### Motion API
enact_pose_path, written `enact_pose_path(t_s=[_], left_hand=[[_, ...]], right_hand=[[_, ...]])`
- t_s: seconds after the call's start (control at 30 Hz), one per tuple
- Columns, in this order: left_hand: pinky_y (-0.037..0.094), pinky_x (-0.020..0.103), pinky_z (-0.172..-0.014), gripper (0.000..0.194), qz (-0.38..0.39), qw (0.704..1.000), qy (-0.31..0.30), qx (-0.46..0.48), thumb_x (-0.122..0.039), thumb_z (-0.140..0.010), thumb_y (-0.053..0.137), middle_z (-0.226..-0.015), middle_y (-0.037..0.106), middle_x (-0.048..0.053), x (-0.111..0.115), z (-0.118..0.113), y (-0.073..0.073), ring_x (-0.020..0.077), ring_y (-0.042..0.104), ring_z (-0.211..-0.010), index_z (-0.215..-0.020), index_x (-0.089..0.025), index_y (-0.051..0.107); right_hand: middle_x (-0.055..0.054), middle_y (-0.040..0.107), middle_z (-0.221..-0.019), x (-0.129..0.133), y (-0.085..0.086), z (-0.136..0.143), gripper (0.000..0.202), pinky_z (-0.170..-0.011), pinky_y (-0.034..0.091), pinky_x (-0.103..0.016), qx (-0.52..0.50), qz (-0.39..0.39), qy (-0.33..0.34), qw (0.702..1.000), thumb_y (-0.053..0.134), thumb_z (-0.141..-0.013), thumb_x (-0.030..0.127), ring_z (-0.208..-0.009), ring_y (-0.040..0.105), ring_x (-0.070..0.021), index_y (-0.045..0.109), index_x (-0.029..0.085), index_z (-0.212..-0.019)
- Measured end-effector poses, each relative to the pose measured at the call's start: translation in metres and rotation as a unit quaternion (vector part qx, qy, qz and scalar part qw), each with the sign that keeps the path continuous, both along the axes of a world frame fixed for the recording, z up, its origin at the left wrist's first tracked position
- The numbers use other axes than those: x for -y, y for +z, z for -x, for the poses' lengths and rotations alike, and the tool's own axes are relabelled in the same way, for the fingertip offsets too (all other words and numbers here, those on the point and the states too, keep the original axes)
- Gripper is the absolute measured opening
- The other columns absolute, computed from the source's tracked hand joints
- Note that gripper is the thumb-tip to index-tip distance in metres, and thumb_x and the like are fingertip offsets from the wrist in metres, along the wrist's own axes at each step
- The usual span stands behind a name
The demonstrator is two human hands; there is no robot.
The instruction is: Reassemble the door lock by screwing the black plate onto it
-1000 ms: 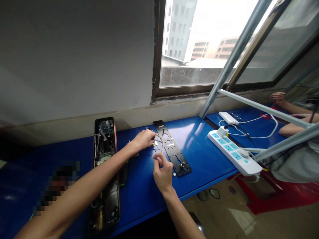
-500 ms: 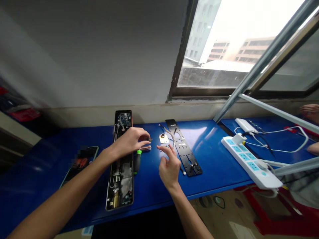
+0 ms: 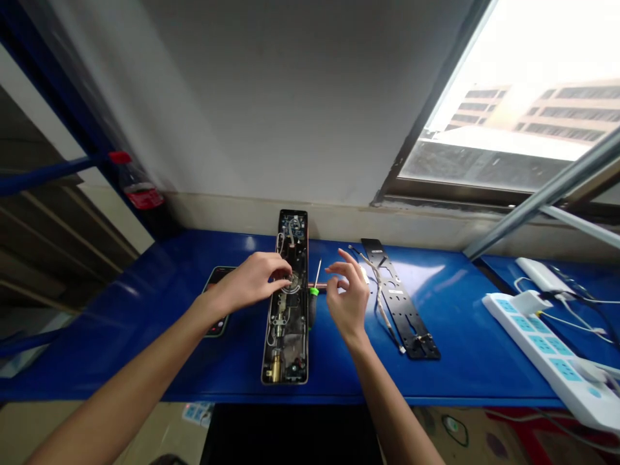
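The long narrow black device housing (image 3: 301, 323) lies open on the blue table, its circuit board, wires and brass cylinder exposed. My left hand (image 3: 259, 276) reaches over its left edge, thumb and fingers closed on a small round part (image 3: 292, 282) at the middle of the housing. Those fingers partly hide the part. Just right of the housing, my right hand (image 3: 349, 294) hovers with loosely curled, separated fingers and nothing visible in them. Between that hand and the housing lies a screwdriver (image 3: 314, 300) with a green and black handle.
A perforated black plate (image 3: 402, 300) lies to the right, with a wrapped cable (image 3: 380, 297) along it. A phone (image 3: 217, 328) sits left under my forearm. A white power strip (image 3: 533, 342), metal frame bar (image 3: 513, 216) and bottle (image 3: 138, 184) are farther out.
My left hand has carried the small round part from beside the housing to over its interior. My right hand has come closer to the housing. The view has turned left.
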State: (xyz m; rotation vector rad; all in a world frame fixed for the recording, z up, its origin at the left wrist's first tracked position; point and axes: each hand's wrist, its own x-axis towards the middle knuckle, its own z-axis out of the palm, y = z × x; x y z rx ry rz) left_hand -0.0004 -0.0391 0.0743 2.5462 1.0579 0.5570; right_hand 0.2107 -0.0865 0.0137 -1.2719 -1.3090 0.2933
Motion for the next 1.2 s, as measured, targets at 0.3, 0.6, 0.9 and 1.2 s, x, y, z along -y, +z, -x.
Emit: enact_pose_path(t_s=[0.3,0.6,0.9,1.2], left_hand=[[0.051,0.029,-0.078,0.015,0.023,1.0,-0.014,-0.003,-0.02,-0.089,0.069,-0.094,0.072,0.007,-0.002,-0.004,-0.004,0.0186,0.067,-0.085,-0.102,-0.015,0.075],[0.05,0.029,-0.08,0.016,0.016,0.999,-0.034,-0.035,-0.021,-0.089,0.068,-0.096,0.071,0.009,-0.009,-0.009,-0.006,0.0195,0.067,-0.088,-0.102,-0.014,0.075],[0.05,0.03,-0.083,0.019,0.02,0.998,-0.042,-0.043,-0.019,-0.091,0.064,-0.1,0.072,0.01,-0.007,-0.005,-0.004,0.0201,0.068,-0.091,-0.105,-0.015,0.075],[0.052,0.03,-0.084,0.019,0.05,0.998,-0.046,-0.013,-0.02,-0.092,0.065,-0.099,0.072,0.008,-0.008,-0.001,-0.006,0.0195,0.068,-0.091,-0.107,-0.016,0.075]], right_hand=[[-0.013,0.066,-0.131,-0.019,-0.006,0.008,0.03,-0.057,0.054,-0.025,0.04,-0.024,-0.021,0.999,0.043,-0.08,0.004,-0.087,0.071,-0.0165,0.067,0.019,-0.087],[-0.012,0.066,-0.137,-0.021,-0.017,0.005,0.028,-0.047,0.051,-0.023,-0.002,-0.005,-0.005,1.0,0.047,-0.078,0.005,-0.062,0.071,-0.0109,0.07,0.019,-0.086],[-0.005,0.065,-0.095,-0.017,-0.02,0.004,0.02,-0.056,0.053,-0.026,-0.004,-0.026,-0.04,0.999,0.045,-0.076,0.005,-0.079,0.067,-0.0168,0.054,0.022,-0.069],[-0.001,0.062,-0.083,-0.015,-0.031,0.004,0.024,-0.062,0.052,-0.025,0.056,0.027,0.036,0.997,0.042,-0.081,0.006,-0.069,0.063,-0.0136,0.059,0.022,-0.084]])
